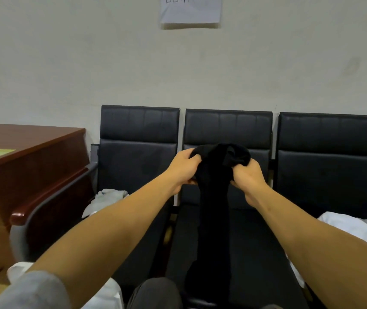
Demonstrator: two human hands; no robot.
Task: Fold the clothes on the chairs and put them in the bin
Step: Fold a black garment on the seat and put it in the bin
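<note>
Head camera looks down on both arms stretched out over the middle chair (pixel 227 130), and the left hand (pixel 183 168) and right hand (pixel 248 177) each clench the bunched top of a black garment (pixel 215 208), fingers curled tight into the cloth. It hangs straight down over the middle seat. Left chair (pixel 138 130) carries a pale crumpled garment (pixel 106 200); white and grey clothes (pixel 356 228) heap on the right chair (pixel 327 139). A wooden desk (pixel 22 143) crowds the far left edge.
</note>
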